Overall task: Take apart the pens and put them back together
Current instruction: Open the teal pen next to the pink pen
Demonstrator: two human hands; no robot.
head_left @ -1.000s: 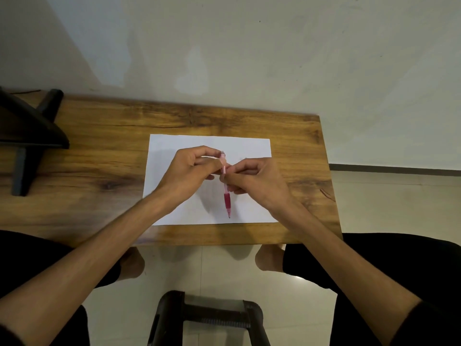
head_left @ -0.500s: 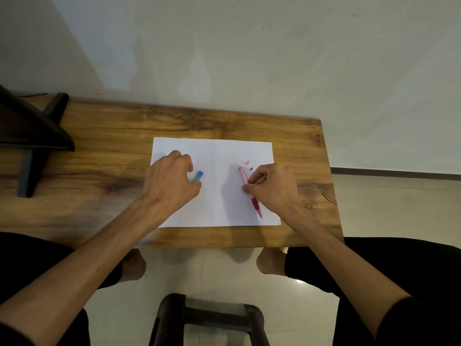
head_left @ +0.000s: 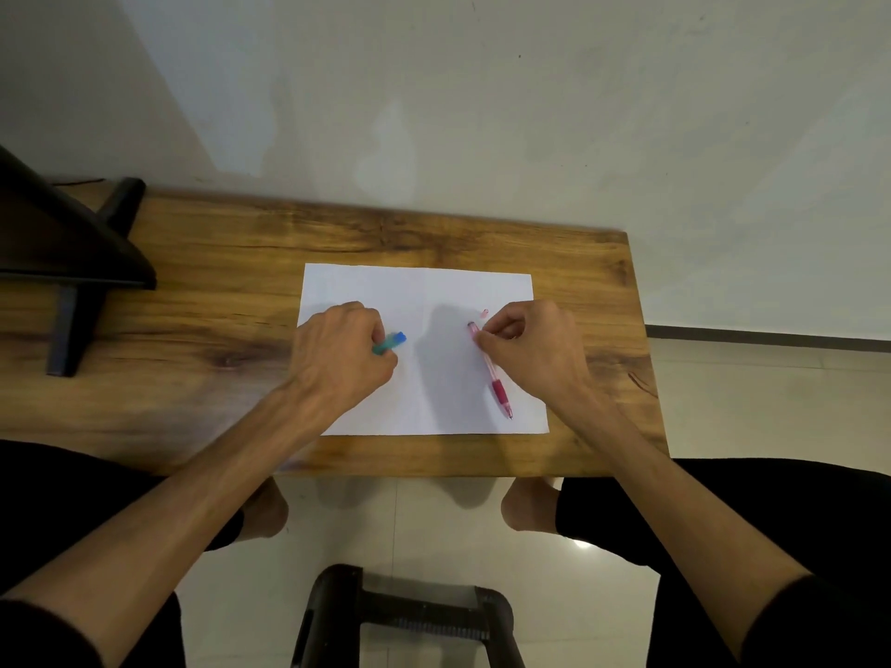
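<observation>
Pink pen [head_left: 488,364]: pale translucent pink barrel, darker red-pink rubber sleeve near the tip. Small pink piece [head_left: 485,312] beside it. Blue-green pen [head_left: 391,343]: teal body, blue end. Paper [head_left: 434,301] plain white. Table [head_left: 217,262] warm brown wood grain with dark streaks. Floor [head_left: 434,532] glossy off-white tiles. Stool [head_left: 405,614] black.

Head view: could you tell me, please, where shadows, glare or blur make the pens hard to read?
In the head view the right hand casts a soft shadow on the paper beside the pink pen, which remains legible; the blue-green pen looks slightly blurred and mostly hidden in the left hand; the only glare is a small spot on the floor tiles; the table edges bow from the wide lens.
</observation>
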